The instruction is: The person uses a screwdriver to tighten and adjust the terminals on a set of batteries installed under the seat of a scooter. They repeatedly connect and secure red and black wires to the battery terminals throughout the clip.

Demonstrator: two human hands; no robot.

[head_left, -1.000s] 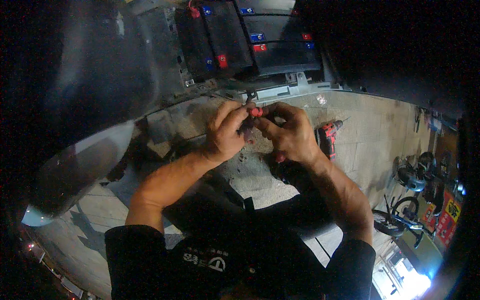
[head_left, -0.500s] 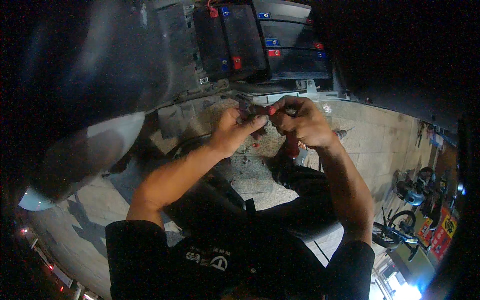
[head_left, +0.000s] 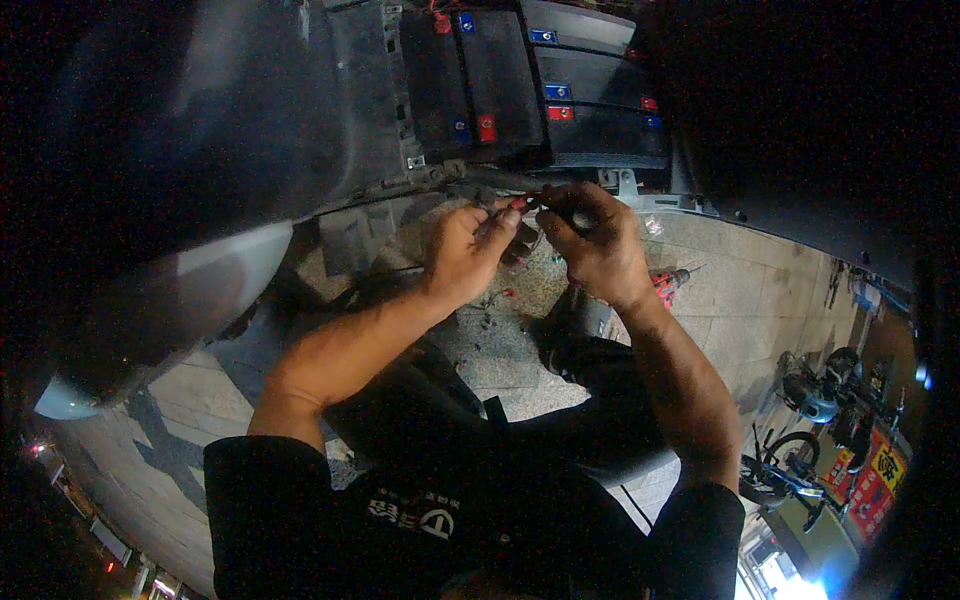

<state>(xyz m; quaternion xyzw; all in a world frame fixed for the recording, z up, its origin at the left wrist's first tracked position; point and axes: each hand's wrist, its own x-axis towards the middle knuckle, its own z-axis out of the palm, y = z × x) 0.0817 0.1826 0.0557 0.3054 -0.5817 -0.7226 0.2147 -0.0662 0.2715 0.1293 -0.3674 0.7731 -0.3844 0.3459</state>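
Thumb and fingers of the left hand (head_left: 462, 258) pinch a small red piece (head_left: 519, 204) over the floor (head_left: 740, 262), just short of the black batteries (head_left: 500, 80). The right hand (head_left: 608, 248) meets its other end, fingertips drawn close, though from where I stand I can't tell what they grip. I'd judge the piece light and fairly stiff, perhaps slick; best taken by the fingertips around its middle, gently, since anything so small could slip.

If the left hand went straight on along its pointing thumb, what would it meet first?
Most likely the right hand, just beyond the small red piece at the tip of the left hand; exact depth is unclear.
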